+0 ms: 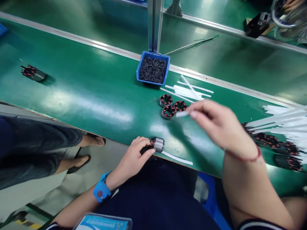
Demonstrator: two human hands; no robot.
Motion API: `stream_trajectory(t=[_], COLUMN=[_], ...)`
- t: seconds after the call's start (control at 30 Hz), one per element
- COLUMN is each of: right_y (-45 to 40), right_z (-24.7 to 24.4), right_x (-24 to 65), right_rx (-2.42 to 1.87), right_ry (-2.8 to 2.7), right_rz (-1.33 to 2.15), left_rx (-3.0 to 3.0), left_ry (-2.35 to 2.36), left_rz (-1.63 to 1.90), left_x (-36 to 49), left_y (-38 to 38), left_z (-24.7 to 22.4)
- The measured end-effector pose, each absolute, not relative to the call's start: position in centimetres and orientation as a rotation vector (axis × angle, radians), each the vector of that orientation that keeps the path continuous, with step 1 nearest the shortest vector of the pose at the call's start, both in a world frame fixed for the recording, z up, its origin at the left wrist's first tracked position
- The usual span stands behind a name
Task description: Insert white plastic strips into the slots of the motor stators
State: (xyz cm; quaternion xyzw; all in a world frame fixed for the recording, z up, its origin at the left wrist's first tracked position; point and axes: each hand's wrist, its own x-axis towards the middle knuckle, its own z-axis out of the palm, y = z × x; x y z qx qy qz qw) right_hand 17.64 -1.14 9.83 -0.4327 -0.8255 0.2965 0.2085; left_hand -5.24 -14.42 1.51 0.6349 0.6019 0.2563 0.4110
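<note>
My left hand (134, 158) grips a motor stator (158, 144) at the bench's near edge. It is a grey metal cylinder lying on its side, its left end partly hidden by my fingers. A long white strip (178, 158) extends from its right end along the bench. My right hand (216, 126), slightly blurred, pinches another white strip (182, 114) between thumb and fingers. Beside that strip, three stators with copper windings stand in a cluster: a rear one (166, 100), a front one (168, 112) and a right one (180, 105).
Behind the cluster are loose white strips (188, 92) and a blue bin (138, 75) of small black tubes (153, 68) by a metal post (153, 28). Several stators (266, 140) and more strips (292, 121) lie right. One stator (35, 74) lies far left. A person's legs (38, 150) are left.
</note>
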Motion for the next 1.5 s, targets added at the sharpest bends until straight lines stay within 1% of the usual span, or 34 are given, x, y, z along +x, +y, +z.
stream_trajectory(t=[0.07,0.17,0.3,0.57,0.7,0.77,0.9,1.17,1.37,1.5], right_y=[-4.8,-8.7,-10.7,-11.2,-11.4,-11.2,-10.7,-10.7,-10.8,-11.4], right_z=[8.9,5.9,2.8,2.1,2.1,2.3,2.7,2.3,2.0,1.4], right_x=[18.0,18.5,18.4,14.6,14.8,15.3,15.8,14.4,13.9,13.7], right_rx=[-1.158,-1.304,-1.504,-1.461,-1.419,-1.445,-1.472,-1.424,-1.395,-1.419], right_ry=[-2.360,-2.230,-1.910,-1.802,-1.701,-1.752,-1.878,-1.856,-1.686,-1.507], right_rz=[1.108,1.439,1.642,1.628,1.726,1.762,1.727,1.725,1.828,1.864], left_rx=[1.562,1.518,1.523,1.646,1.639,1.639,1.655,1.664,1.669,1.630], left_ry=[1.545,1.571,1.583,1.508,1.501,1.503,1.494,1.482,1.356,1.377], left_rz=[0.632,0.624,0.618,0.622,0.636,0.635,0.625,0.623,0.661,0.696], left_x=[-5.3,-5.4,-5.5,-5.2,-5.2,-5.3,-5.4,-5.6,-6.2,-6.1], left_y=[-14.6,-14.9,-14.9,-14.5,-14.5,-14.5,-14.5,-14.7,-14.3,-14.3], left_z=[1.5,1.4,1.1,1.4,1.4,1.3,1.3,1.5,1.6,1.5])
